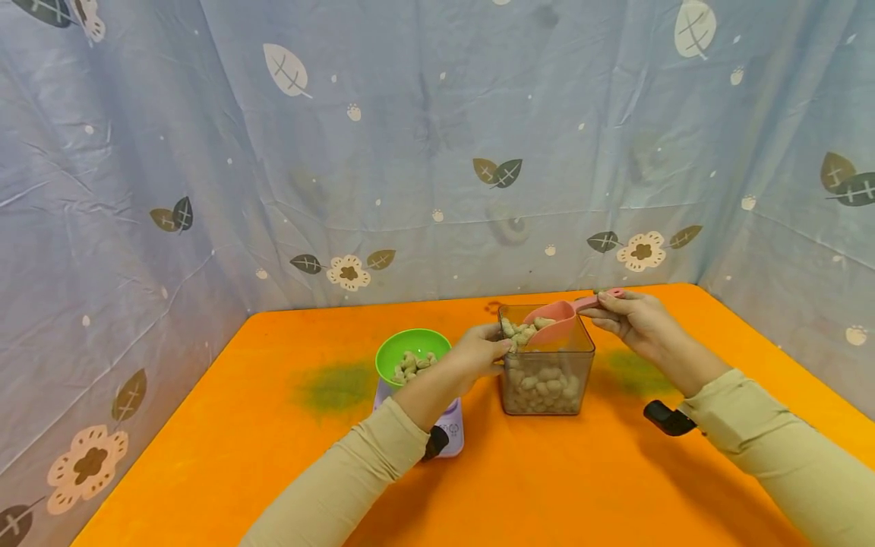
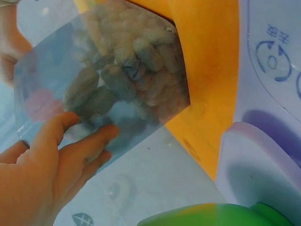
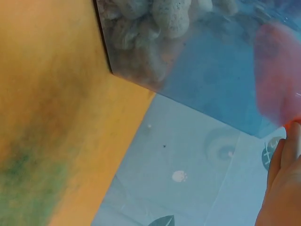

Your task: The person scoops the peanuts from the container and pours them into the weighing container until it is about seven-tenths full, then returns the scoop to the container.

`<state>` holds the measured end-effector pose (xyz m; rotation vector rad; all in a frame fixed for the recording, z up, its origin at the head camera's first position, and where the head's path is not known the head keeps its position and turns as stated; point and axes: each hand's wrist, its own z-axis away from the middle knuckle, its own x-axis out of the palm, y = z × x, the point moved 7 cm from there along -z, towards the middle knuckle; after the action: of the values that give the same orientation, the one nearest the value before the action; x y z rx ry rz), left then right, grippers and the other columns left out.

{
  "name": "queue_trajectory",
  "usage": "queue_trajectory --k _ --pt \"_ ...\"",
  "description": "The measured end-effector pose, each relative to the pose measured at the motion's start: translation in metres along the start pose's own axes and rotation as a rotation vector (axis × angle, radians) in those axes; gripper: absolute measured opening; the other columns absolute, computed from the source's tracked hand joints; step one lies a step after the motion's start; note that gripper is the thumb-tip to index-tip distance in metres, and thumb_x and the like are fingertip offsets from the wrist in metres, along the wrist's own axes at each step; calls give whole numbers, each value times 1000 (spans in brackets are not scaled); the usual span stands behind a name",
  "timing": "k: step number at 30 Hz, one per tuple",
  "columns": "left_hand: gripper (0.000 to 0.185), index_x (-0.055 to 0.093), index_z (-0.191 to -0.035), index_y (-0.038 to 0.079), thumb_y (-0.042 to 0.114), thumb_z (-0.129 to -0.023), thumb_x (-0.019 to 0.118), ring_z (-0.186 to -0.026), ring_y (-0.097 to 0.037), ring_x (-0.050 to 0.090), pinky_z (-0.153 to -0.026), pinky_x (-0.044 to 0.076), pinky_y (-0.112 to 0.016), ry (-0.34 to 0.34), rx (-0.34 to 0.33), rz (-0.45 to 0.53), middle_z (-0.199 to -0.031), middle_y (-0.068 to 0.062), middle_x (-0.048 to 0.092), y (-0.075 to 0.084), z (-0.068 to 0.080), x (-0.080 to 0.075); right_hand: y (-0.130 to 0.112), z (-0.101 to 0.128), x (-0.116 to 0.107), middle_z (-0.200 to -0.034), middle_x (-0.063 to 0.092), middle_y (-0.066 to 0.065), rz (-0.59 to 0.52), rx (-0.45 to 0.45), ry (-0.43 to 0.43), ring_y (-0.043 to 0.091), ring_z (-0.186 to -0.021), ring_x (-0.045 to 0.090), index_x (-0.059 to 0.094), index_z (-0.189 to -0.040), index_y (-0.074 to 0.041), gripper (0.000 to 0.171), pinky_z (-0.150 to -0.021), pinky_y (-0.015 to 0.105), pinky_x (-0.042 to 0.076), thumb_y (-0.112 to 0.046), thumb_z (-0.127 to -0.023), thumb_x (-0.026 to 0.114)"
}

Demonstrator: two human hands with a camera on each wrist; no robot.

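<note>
A clear, smoke-tinted square container (image 1: 543, 384) holds a heap of unshelled peanuts (image 2: 146, 52). My left hand (image 1: 478, 351) grips its left side near the rim; in the left wrist view several fingertips (image 2: 110, 132) lie against the wall, with the thumb by the rim. My right hand (image 1: 636, 323) holds a pink scoop (image 1: 559, 319) by its handle. The scoop is tilted within the container's mouth, its bowl by the upper peanuts. Through the wall, the scoop (image 3: 277, 70) shows as a pink blur in the right wrist view.
Left of the container, a green bowl (image 1: 413, 338) with several peanuts sits on a lilac kitchen scale (image 1: 453, 425), partly hidden by my left arm. An orange cloth (image 1: 287, 456) covers the table. Patterned blue curtains (image 1: 410, 152) stand behind and at both sides.
</note>
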<state>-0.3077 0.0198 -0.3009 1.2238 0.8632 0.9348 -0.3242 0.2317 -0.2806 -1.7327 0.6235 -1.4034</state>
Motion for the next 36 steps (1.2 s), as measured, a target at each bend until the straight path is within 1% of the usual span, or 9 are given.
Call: queue_trajectory --k 5,11,16,18,22,26,31,36 --pt "50 25 -149 -9 -2 -102 41 -134 -39 39 -105 42 -49 -14 2 8 -147 -27 37 0 0 -2 -3 2 -1 -90 72 20 -72 -5 -47 25 -85 72 67 -89 6 28 -72 27 59 1 -102 42" --pt "51 23 -149 -9 -2 -102 42 -133 -39 40 -107 41 -48 -32 1 8 -147 -28 35 1 2 -3 -7 5 -4 -90 70 22 -151 3 -37 29 -84 72 66 -92 8 26 -73 29 60 1 -101 42" --pt "51 25 -149 -10 -2 -102 43 -134 -41 39 -106 42 -49 -15 1 -5 -145 -29 37 -1 3 -3 -9 6 0 -92 69 23 -175 13 -29 30 -84 72 65 -92 8 26 -73 29 60 1 -101 42" --pt "50 26 -148 -11 -2 -102 43 -133 -41 39 -104 43 -49 -4 10 -14 -144 -29 38 -1 5 -4 -9 6 4 -92 69 22 -167 22 -34 29 -85 72 66 -92 7 27 -74 29 60 0 -101 42" --pt "49 29 -148 -8 -2 -102 43 -135 -40 38 -104 44 -48 15 27 -24 -148 -29 34 1 8 -8 -12 4 12 -92 70 21 -168 9 -48 28 -86 72 65 -92 7 26 -74 28 59 -1 -101 42" --pt "51 28 -150 -5 -2 -101 45 -136 -39 37 -104 44 -46 33 38 -32 -152 -26 29 4 14 -14 -14 4 18 -92 70 22 -211 -2 -49 29 -85 72 66 -92 8 25 -73 29 60 -1 -100 44" --pt "52 28 -150 -5 -2 -101 45 -134 -39 39 -105 43 -45 47 72 -44 -152 -25 30 10 23 -25 -14 5 22 -92 70 24 -266 8 -54 33 -86 71 65 -92 9 24 -75 31 60 0 -100 44" --pt "52 28 -151 -3 0 -101 46 -134 -39 40 -108 41 -46 58 115 -96 -152 -23 33 15 35 -38 -13 3 29 -92 70 24 -255 4 -51 32 -86 71 66 -93 8 25 -73 30 60 -1 -100 44"
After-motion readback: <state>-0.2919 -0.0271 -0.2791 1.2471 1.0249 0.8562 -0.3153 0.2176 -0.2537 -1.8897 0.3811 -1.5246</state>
